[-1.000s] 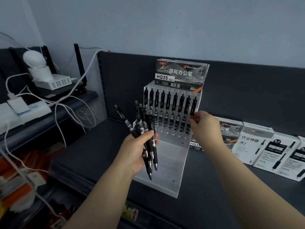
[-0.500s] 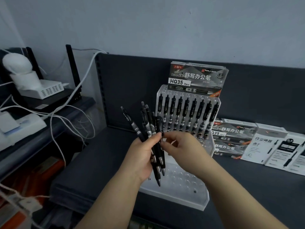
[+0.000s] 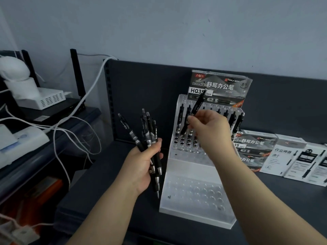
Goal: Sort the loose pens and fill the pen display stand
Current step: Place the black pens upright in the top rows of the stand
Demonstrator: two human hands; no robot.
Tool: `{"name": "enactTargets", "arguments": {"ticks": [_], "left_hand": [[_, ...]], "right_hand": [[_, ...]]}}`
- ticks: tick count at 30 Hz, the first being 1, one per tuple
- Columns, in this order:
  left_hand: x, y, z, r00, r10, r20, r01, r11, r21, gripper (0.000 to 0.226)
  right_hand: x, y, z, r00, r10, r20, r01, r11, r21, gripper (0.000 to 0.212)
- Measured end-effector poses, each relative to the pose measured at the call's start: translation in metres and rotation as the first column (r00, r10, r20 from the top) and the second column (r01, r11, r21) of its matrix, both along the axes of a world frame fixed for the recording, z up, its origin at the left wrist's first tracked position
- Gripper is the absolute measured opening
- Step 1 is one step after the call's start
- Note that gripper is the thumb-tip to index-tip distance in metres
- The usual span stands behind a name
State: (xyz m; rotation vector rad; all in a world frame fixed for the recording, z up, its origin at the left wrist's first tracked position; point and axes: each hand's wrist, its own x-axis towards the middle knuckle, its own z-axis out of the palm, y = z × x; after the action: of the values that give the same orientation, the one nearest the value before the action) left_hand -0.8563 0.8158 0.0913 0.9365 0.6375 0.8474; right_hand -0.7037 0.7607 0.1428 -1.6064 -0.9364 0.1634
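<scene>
The left hand [image 3: 141,167] is closed around a bundle of black pens [image 3: 150,138], fingers wrapped over the barrels near their middles. The clicker ends fan out above the fist and the metal tips hang out below the palm; at least 4 pens show, though the exact count is hard to tell.

The right hand [image 3: 210,131] pinches 1 single black pen [image 3: 197,106] between thumb and fingertips, gripping it low on the barrel. That pen leans up and to the right from the pinch, its top end crossing the label of the pen box [image 3: 221,87] that sits on top of the stand. Its lower end points down toward the holes of the upper tier.

The clear acrylic pen display stand [image 3: 198,206] stands directly below and behind the right hand, just to the right of the left fist. Its back row of pens [image 3: 181,119] stands upright behind the right hand, partly hidden by it. The lower front tier, beneath both wrists, shows bare holes. More pen boxes [image 3: 254,147] lie flat on the dark shelf [image 3: 99,183] to the right of the right forearm.
</scene>
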Motion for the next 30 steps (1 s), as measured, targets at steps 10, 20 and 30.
{"name": "enactTargets", "arguments": {"ticks": [10, 20, 30], "left_hand": [[-0.007, 0.013, -0.004, 0.999, -0.001, -0.049, 0.004, 0.998, 0.064, 0.018], [-0.009, 0.017, -0.002, 1.000, 0.003, -0.022, -0.002, 0.999, 0.048, 0.017], [-0.006, 0.016, -0.001, 1.000, 0.018, -0.009, -0.018, 1.000, 0.012, 0.006]], "right_hand": [[-0.008, 0.026, -0.008, 0.975, -0.067, 0.211, 0.083, 0.994, -0.068, 0.021], [-0.009, 0.034, -0.031, 0.941, -0.059, 0.334, 0.154, 0.951, -0.267, 0.025], [-0.009, 0.035, -0.030, 0.939, -0.057, 0.340, 0.158, 0.948, -0.277, 0.023]]}}
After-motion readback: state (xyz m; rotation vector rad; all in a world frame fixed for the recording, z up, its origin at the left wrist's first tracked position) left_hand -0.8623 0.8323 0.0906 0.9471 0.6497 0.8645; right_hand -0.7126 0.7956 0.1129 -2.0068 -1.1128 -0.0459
